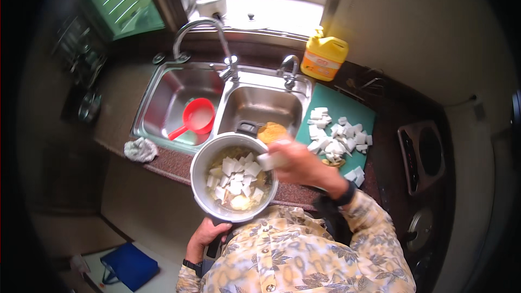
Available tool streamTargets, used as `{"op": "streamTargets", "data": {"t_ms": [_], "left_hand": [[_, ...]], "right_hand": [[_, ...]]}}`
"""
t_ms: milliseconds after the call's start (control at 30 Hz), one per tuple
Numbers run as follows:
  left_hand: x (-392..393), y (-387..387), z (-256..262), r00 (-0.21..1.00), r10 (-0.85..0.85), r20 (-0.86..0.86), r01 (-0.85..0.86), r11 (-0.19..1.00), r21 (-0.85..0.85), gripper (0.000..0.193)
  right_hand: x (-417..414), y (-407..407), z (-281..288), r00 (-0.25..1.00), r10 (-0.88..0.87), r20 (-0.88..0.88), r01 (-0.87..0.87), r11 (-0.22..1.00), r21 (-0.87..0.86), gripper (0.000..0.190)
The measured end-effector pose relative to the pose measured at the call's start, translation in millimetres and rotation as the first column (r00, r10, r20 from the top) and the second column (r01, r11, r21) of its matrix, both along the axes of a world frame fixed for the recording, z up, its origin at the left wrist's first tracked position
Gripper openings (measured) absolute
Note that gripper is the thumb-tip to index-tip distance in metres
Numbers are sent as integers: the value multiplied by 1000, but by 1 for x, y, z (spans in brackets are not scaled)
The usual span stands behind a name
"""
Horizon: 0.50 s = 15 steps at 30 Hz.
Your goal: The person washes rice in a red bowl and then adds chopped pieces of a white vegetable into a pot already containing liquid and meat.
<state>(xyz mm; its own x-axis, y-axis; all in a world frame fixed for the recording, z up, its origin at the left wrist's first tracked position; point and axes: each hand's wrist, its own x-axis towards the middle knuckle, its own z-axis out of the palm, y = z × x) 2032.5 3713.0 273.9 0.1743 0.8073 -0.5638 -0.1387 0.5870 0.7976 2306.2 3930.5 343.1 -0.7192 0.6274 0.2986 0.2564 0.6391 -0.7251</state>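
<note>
My left hand holds the metal pot near its black handle, low at the front of my body. In the pot, several white cut pieces lie in liquid. Over the pot's right rim, my right hand holds a white piece, slightly blurred. To its right, a green cutting board carries several white chunks and some thin brownish slices. A yellow-orange lump shows beyond the pot, by the right sink basin; what it rests on is partly hidden.
A double steel sink has a red dipper in its left basin. Two faucets stand behind. A crumpled cloth lies at the counter edge. A yellow jug stands behind the board; an induction cooktop is at the right.
</note>
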Motion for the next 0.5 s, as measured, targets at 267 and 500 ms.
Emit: {"op": "streamTargets", "data": {"t_ms": [267,500], "left_hand": [[0,-1,-5,999,6,-48,-11,994,-109,22],[-4,-3,0,1000,15,-21,-17,994,-107,22]], "right_hand": [[-61,-10,-46,943,208,261,-272,932,240,57],[112,4,-66,823,-458,335,486,874,-1,45]]}}
